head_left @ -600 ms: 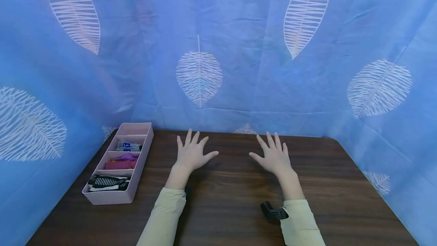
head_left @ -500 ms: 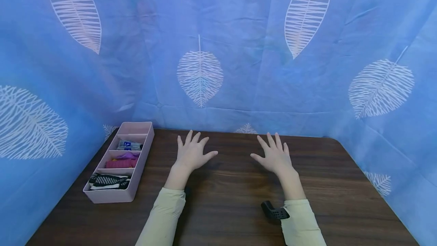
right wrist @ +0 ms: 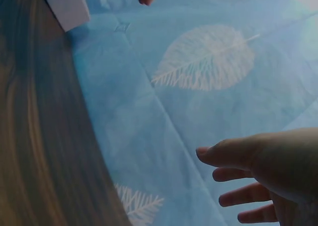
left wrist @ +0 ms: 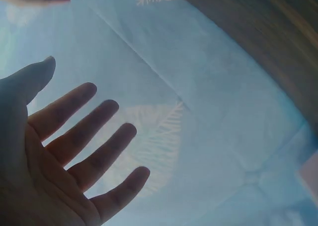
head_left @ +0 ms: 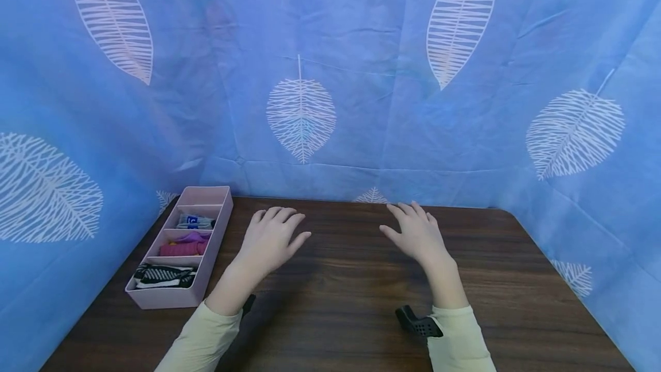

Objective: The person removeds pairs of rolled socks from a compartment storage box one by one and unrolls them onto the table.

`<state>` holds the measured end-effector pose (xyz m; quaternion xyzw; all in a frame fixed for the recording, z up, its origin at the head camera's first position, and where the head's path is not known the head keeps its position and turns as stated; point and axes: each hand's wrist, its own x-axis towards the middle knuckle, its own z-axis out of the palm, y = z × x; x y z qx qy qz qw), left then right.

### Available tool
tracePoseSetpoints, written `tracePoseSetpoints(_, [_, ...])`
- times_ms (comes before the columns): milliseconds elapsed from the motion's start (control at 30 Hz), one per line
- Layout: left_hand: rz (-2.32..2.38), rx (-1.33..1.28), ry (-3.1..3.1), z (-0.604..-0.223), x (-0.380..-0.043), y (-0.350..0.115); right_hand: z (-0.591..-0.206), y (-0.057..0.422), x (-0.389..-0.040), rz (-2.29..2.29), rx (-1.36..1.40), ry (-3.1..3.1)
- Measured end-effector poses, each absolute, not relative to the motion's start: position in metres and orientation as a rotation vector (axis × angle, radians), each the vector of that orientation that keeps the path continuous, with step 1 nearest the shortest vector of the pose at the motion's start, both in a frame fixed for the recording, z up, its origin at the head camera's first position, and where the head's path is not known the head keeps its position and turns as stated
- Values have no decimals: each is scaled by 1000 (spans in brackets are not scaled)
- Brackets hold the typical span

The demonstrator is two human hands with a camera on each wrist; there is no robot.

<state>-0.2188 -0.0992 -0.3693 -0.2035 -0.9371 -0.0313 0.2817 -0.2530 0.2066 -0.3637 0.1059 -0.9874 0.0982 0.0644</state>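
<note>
My left hand (head_left: 267,241) hovers over the dark wooden table (head_left: 341,326), just right of a pink divided box (head_left: 212,268). Its fingers are spread and loosely bent, and the left wrist view shows a bare palm. My right hand (head_left: 417,234) is above the right-centre of the table, fingers relaxed and holding nothing. Inside the box, the front compartment holds a folded black-and-white patterned cloth item (head_left: 164,275). Behind it lie a rolled dark-pink item (head_left: 182,248) and a purple one (head_left: 193,237). A grey-and-blue folded item (head_left: 195,221) sits in the compartment beyond; the farthest compartment shows a bare inside.
A blue curtain (head_left: 361,113) with white leaf prints surrounds the table's back and sides. A black strap-like device (head_left: 418,323) is at the right sleeve's cuff. The box stands near the table's left edge.
My left hand has moved left toward the box, its fingers bending from straight. My right hand has stayed nearly in place, its fingers bending slightly.
</note>
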Motion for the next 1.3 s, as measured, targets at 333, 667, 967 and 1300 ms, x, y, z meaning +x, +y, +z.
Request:
tracePoseSetpoints(333, [-14,-783,-2292,-370,-169,-159,-350,184,-236,324,424,-2851])
tracePoseSetpoints(667, [-71,-853,-2025,-359,-143,-221,-346,154,-223,289,544,-2705])
tracePoseSetpoints(967, [-99,-799,-1835,-369,-142,-267,-362,105,-210,195,855,-2453])
tracePoseSetpoints(1300, [-128,-676,-1989,-403,-140,-309,-376,55,-214,123,1196,-2316])
